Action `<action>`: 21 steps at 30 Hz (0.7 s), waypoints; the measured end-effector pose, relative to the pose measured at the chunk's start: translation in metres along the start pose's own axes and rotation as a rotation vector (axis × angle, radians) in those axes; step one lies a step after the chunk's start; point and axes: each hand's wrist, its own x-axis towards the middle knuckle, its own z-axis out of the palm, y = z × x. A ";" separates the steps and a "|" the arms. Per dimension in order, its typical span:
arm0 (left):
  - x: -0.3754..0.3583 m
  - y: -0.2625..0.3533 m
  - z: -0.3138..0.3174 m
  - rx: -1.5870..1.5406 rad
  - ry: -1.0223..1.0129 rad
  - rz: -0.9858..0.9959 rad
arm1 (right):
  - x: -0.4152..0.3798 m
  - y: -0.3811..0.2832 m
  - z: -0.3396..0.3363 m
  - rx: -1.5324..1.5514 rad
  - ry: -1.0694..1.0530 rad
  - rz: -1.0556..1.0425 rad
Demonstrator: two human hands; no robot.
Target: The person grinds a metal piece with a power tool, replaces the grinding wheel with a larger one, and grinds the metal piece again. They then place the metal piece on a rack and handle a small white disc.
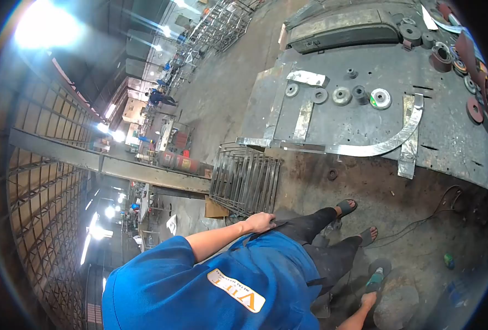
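My left hand is at my waist, closed, its fingers curled against dark cloth at my hip; what they hold, if anything, is hidden. Low on the right, my right hand grips a green-bodied angle grinder, held down beside my leg with its dark head pointing away from me. Ahead, a shiny curved metal strip lies along the near edge of the metal worktable, across flat bars. Neither hand touches it.
Grinding discs and rolls of abrasive lie on the table, with a long grey case behind. To the left stand a metal rack and a beam. A cable trails across the floor near my feet. Another person is far off.
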 end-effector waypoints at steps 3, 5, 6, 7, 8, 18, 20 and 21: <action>-0.003 0.000 0.000 -0.008 0.019 0.015 | 0.015 0.009 0.004 0.004 -0.066 0.002; -0.004 0.002 0.002 -0.002 0.035 0.030 | -0.001 -0.025 -0.039 0.127 -0.167 0.138; -0.003 0.003 0.001 0.012 0.030 0.026 | -0.015 -0.044 -0.062 0.254 -0.271 0.279; -0.003 0.005 0.000 0.028 0.023 0.022 | -0.015 -0.045 -0.062 0.261 -0.269 0.280; -0.004 0.007 -0.002 0.034 0.023 0.030 | -0.017 -0.046 -0.061 0.254 -0.304 0.277; 0.010 0.027 -0.010 0.167 -0.003 0.078 | 0.020 -0.009 0.017 -0.653 -0.094 -0.284; 0.008 0.024 -0.011 0.200 -0.007 0.101 | 0.021 -0.008 0.013 -0.756 -0.140 -0.390; 0.010 0.024 -0.013 0.205 0.021 0.131 | 0.020 -0.012 0.009 -0.630 -0.153 -0.361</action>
